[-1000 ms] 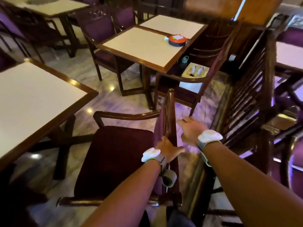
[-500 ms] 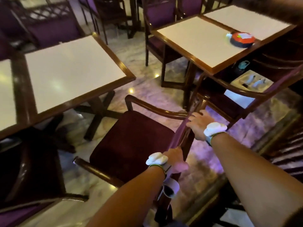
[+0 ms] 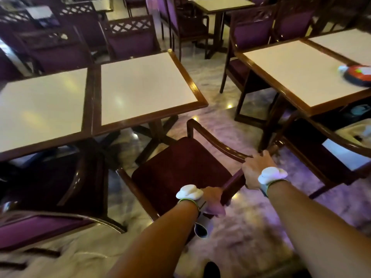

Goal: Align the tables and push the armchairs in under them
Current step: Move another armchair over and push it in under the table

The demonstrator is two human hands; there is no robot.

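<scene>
An armchair [image 3: 180,169] with a dark red seat and curved wooden arms stands on the marble floor in front of me, its front facing a white-topped table [image 3: 144,87] with a wood rim. My left hand [image 3: 212,201] grips the top of the chair's backrest near its left end. My right hand [image 3: 255,169] holds the backrest at its right corner, where the arm joins. A second white table [image 3: 42,105] butts against the first on its left. The chair's front edge is near the table's base, and the seat is outside the tabletop.
Another armchair [image 3: 60,197] sits at the lower left under the left table. To the right stands a table [image 3: 297,73] with a red round object [image 3: 357,75], and an armchair [image 3: 331,153] close by my right hand. More purple chairs fill the back.
The view has swung left and the chair has turned with it to face the left tables. My right hand went from hovering to gripping the backrest; the left hand kept its hold.
</scene>
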